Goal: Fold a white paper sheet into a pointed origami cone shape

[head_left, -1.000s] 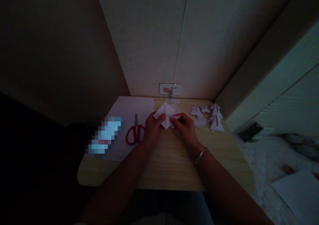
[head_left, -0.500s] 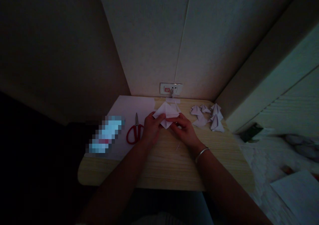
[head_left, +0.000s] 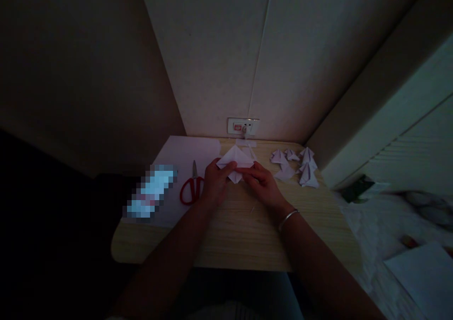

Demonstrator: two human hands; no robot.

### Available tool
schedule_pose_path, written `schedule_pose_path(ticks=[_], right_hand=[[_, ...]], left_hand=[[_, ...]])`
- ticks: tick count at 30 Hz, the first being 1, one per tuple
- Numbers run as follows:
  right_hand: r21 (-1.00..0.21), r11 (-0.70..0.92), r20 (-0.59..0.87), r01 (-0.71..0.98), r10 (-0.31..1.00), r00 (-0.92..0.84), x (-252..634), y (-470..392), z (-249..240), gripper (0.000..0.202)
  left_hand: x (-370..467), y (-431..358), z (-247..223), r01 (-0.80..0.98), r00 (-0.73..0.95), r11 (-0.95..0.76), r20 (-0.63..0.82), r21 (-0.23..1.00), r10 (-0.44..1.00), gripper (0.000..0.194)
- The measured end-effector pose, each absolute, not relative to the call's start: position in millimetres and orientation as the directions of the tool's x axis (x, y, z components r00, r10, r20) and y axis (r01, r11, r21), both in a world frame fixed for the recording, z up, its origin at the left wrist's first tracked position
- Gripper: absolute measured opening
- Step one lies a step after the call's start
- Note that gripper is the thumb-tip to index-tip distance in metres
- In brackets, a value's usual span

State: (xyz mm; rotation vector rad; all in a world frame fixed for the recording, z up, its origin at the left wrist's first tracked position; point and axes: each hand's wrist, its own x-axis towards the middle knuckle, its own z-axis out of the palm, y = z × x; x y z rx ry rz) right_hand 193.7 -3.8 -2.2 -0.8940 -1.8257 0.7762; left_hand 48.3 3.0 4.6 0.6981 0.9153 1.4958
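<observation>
A folded sheet of white paper (head_left: 236, 155), diamond-shaped with a crease down its upper half, is held between my two hands over the table. My left hand (head_left: 216, 178) is closed on its left side, the thumb pressing near the middle. On the right side, my right hand (head_left: 261, 181) grips the paper, with a finger lying along the horizontal fold. The fingers beneath the paper are hidden. Red-handled scissors (head_left: 193, 188) lie just left of my left hand on a large white sheet (head_left: 177, 150).
Several folded paper pieces (head_left: 307, 168) stand at the table's right rear. A lit, blurred-out phone (head_left: 152, 190) rests at the left. Paper strips (head_left: 246, 143) lie by the wall below a socket (head_left: 243, 126). The wooden table (head_left: 247, 244) has rounded corners.
The right hand's fingers have shifted slightly along the fold toward the middle, and the upper flap looks flatter. The left hand has hardly moved.
</observation>
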Motion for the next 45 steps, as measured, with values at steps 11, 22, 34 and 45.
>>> schedule_pose_path(ticks=[11,22,34,45], right_hand=[[-0.977,-0.086,-0.066,-0.195,0.992,-0.106,181,-3,-1,0.03],[-0.956,-0.201,-0.158,-0.212,0.966,-0.204,183,-1,-3,0.031],[-0.961,-0.205,-0.165,-0.186,0.964,-0.21,184,-2,1,0.031],[-0.994,-0.052,-0.04,-0.097,0.992,-0.12,184,-1,-1,0.034]], left_hand=[[49,1,0,-0.399,-0.217,-0.114,0.027,0.91,0.976,0.031],[50,2,-6,-0.372,-0.15,-0.1,0.047,0.923,0.988,0.033],[47,3,-8,-0.318,-0.158,-0.112,0.064,0.942,0.985,0.03],[53,0,-8,-0.343,-0.164,-0.101,0.046,0.934,0.985,0.031]])
